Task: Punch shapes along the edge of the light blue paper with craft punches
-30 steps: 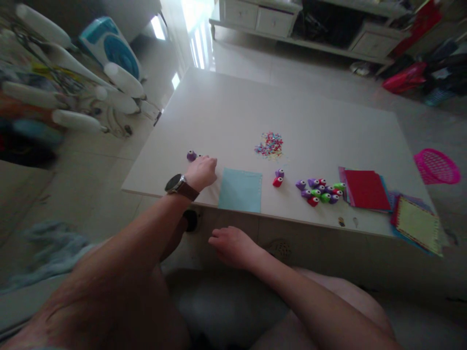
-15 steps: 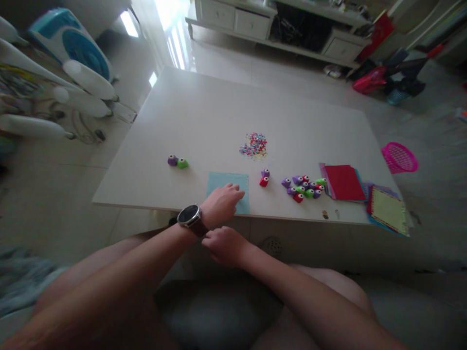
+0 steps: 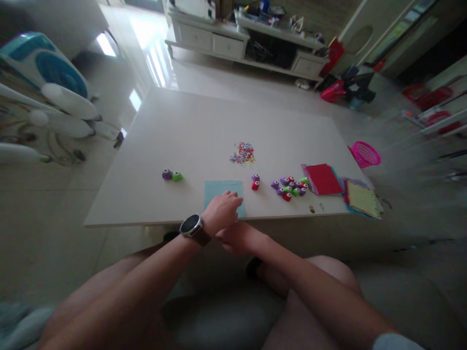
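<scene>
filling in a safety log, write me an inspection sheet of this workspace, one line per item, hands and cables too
Surface: white table, things mostly along its near side.
Job's things: blue sheet, flat near the near edge, partly hidden.
Clutter: confetti; left toy pair; right toy pair; toy cluster; red paper; yellow paper; two small items, too small to name.
Hands: left hand over the sheet, contact unclear; right hand just below it, at the near edge. No held thing visible.
Cables: cord-like loops on the floor at left, blurred.
Surroundings: cabinet beyond the table; pink basket by its right edge.
</scene>
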Available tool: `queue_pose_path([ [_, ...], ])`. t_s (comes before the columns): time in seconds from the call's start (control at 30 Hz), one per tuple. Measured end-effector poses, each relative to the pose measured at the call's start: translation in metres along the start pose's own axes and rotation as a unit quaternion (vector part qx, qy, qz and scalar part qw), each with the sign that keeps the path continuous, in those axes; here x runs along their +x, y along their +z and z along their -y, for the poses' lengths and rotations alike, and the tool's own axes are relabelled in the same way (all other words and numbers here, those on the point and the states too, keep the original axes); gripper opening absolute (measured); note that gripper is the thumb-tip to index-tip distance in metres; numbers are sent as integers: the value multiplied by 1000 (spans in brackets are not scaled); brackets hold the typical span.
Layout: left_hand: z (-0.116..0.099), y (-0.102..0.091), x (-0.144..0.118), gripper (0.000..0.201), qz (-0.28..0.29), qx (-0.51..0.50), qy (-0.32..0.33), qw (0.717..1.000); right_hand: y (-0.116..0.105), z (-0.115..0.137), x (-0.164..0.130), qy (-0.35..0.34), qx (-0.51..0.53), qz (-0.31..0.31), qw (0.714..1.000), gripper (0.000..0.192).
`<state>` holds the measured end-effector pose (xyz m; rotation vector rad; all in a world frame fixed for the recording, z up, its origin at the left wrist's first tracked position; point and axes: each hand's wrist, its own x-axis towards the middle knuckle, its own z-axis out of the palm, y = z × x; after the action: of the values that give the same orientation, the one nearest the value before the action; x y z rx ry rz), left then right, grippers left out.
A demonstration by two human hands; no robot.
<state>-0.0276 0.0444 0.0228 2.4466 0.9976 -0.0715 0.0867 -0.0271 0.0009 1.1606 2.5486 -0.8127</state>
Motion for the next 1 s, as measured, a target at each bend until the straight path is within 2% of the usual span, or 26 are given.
queue_pose_path([
  [0.07, 4, -7, 0, 22, -17, 0, -26, 1000, -24, -7, -16, 49, 17, 20, 998, 18],
  [0.13, 10, -13, 0, 22, -37, 3, -53, 998, -48, -17, -36, 119, 43, -39, 991, 14],
  [0.23, 15, -18, -1, 22, -40, 7, -83, 996, -74, -38, -64, 227, 59, -140, 962, 12],
  [0.33, 9, -14, -3, 23, -16, 4, -88, 996, -78, -61, -76, 332, 28, -202, 921, 15],
  [0.4, 0, -9, -4, 24, 4, 2, -78, 997, -70, -71, -75, 367, 7, -202, 908, 17],
  [0.47, -10, -3, -5, 24, 19, 2, -64, 998, -58, -74, -68, 363, -1, -173, 916, 19],
  [0.57, -20, 5, -5, 24, 37, 12, -46, 998, -42, -71, -56, 303, 33, -114, 945, 20],
  [0.7, -26, 16, -2, 24, 54, 30, -28, 998, -37, -63, -44, 255, 53, -71, 963, 22],
  [0.83, -28, 28, -1, 28, 55, 26, -23, 998, -42, -61, -45, 254, 54, -73, 963, 23],
  [1.0, -33, 37, 0, 31, 60, 32, -33, 997, -44, -70, -50, 294, 62, -106, 948, 24],
])
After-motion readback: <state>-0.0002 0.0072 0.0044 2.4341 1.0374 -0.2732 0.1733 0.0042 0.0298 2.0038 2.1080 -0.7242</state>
